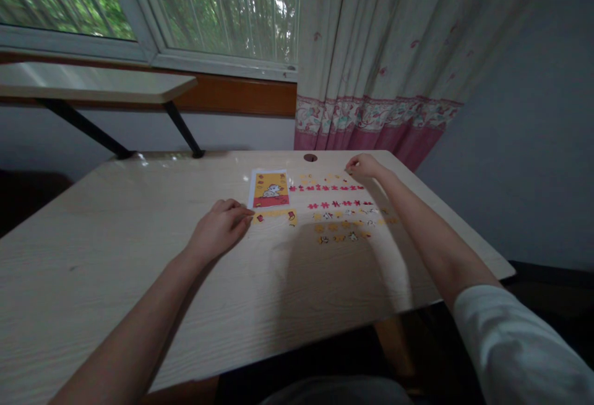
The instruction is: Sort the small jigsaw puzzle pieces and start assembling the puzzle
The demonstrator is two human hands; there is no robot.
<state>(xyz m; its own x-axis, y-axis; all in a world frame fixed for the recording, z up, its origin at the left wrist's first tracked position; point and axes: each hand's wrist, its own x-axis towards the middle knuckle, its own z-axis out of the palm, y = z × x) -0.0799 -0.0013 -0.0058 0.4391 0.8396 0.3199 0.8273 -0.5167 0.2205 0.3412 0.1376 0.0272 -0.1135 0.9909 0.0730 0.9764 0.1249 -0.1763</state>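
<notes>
My left hand [225, 224] lies on the table with its fingers loosely apart. Its fingertips touch the left end of a joined strip of yellow jigsaw pieces [273, 214]. Just above that strip is a picture card [271, 190] showing a white animal on yellow and red. My right hand [365, 166] is at the far right of the table, thumb and fingers pinched on what looks like a small puzzle piece [348, 170]. Below it run rows of red puzzle pieces [335, 204] and yellow puzzle pieces [333, 227], some with white and dark markings.
A pale wooden table [139, 256] spreads under both arms. At the back left stands a raised shelf [97, 83] on black supports. Near the rear edge is a round cable hole [310, 158]. Behind hang a flowered curtain [366, 70] and a window [223, 15].
</notes>
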